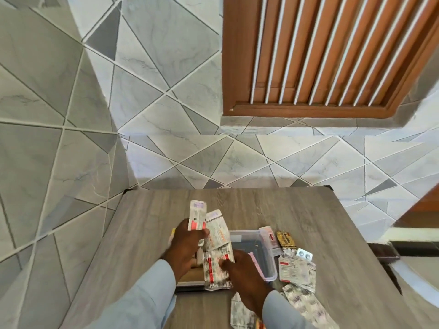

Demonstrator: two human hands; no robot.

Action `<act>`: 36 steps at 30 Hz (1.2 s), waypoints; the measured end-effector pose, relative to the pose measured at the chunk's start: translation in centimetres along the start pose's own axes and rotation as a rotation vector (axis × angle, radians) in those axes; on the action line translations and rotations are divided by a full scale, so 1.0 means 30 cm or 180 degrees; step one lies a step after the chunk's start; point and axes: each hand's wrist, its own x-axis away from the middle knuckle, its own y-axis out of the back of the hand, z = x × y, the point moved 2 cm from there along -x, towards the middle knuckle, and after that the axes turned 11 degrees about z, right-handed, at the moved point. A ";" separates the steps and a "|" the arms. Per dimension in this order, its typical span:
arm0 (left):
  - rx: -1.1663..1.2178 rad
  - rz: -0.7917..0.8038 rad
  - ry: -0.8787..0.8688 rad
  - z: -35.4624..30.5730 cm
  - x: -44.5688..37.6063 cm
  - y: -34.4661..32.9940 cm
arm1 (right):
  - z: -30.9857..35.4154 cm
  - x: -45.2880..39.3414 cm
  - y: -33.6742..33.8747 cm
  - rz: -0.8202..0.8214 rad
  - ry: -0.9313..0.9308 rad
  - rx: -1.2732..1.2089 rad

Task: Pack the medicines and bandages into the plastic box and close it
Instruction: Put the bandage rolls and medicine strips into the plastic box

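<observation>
My left hand grips two silver blister strips with red print, held upright above the table. My right hand pinches another red-printed strip just left of the clear plastic box. The box stands open in the middle of the grey wooden table, with something pink inside. Loose medicine strips lie to the right of the box, among them a yellow-black sachet and a small two-pill blister.
More foil strips lie at the front right, and one sits under my right wrist. A flat dark item, partly hidden by my hands, lies left of the box. Tiled walls border the table at the back and left.
</observation>
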 end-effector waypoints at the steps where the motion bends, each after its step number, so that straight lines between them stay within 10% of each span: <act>1: -0.0017 -0.0076 -0.0043 0.005 0.000 -0.013 | -0.013 0.003 0.032 -0.0101 -0.0033 0.0081; 9: -0.0433 -0.0307 0.0120 0.041 0.008 0.013 | -0.019 0.004 0.257 -0.1003 0.0097 0.1283; 23: -0.1206 0.0721 0.0674 0.232 -0.156 -0.064 | -0.040 -0.073 0.250 -0.1210 -0.0702 0.3099; 36: -0.4124 0.0890 -0.0033 0.236 -0.158 -0.104 | -0.064 0.008 0.285 -0.1649 -0.0175 0.3188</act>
